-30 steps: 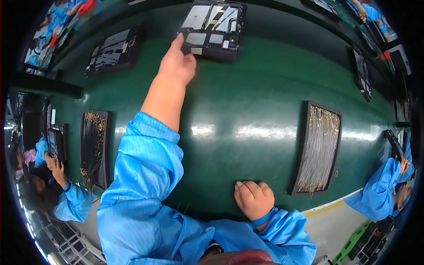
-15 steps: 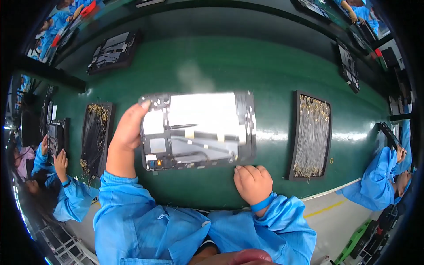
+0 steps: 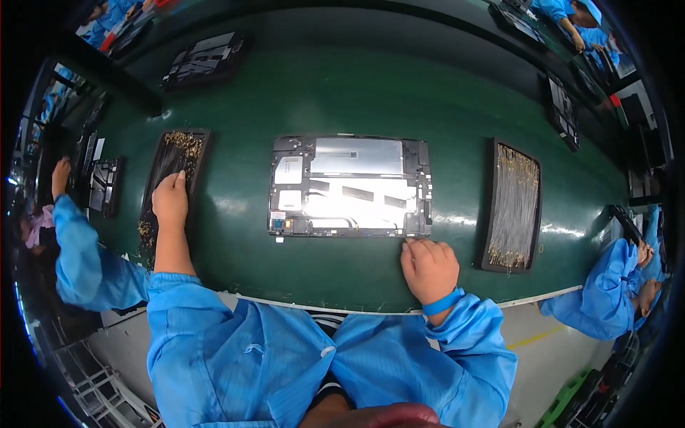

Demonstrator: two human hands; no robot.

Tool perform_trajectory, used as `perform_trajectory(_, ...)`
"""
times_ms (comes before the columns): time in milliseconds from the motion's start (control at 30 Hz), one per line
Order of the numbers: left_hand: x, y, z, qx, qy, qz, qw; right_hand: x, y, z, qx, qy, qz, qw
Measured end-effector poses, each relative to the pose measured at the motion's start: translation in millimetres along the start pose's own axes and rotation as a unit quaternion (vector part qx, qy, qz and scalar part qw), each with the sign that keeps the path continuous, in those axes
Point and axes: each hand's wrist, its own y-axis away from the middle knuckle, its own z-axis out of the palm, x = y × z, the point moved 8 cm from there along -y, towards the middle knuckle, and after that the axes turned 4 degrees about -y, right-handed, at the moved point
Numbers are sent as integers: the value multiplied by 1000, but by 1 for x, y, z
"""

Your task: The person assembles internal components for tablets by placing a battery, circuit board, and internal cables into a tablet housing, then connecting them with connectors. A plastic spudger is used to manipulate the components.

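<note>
An opened tablet-like device (image 3: 357, 155), its dark frame and silvery inner plates exposed, lies flat on the green table in front of me. My right hand (image 3: 430, 271) rests by its lower right edge with curled fingers, thumb and forefinger at the rim; what they hold, if anything, is hidden. At the left, my left hand (image 3: 171, 203) reaches over a dark tray (image 3: 203, 153) full of thin black cables (image 3: 165, 160) with gold-coloured ends. Its fingers are pressed together at the cables, and I cannot see what is between them.
To the right stands another dark tray (image 3: 489, 214) of grey cables with gold ends. Similar devices lie at the far left (image 3: 203, 60), far right (image 3: 562, 110) and left (image 3: 104, 187). Co-workers in blue (image 3: 599, 292) sit on both sides. A small yellow ring (image 3: 541, 249) lies near the right tray.
The device, earlier raised and tilted in my left hand, now lies flat on the table. My left hand has let go and moved left to the cable tray. My right hand shifted slightly right.
</note>
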Motion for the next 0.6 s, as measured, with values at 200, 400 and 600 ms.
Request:
perform_trajectory(200, 11, 0, -20, 55, 97, 41, 993, 3, 4, 5, -28, -1, 39, 999)
perform_trajectory(400, 85, 51, -70, 90, 92, 229, 965, -1, 1, 7, -53, -10, 15, 998)
perform_trajectory(600, 162, 136, -86, 107, 132, 509, 844, -11, 0, 26, -170, -336, 297, 877)
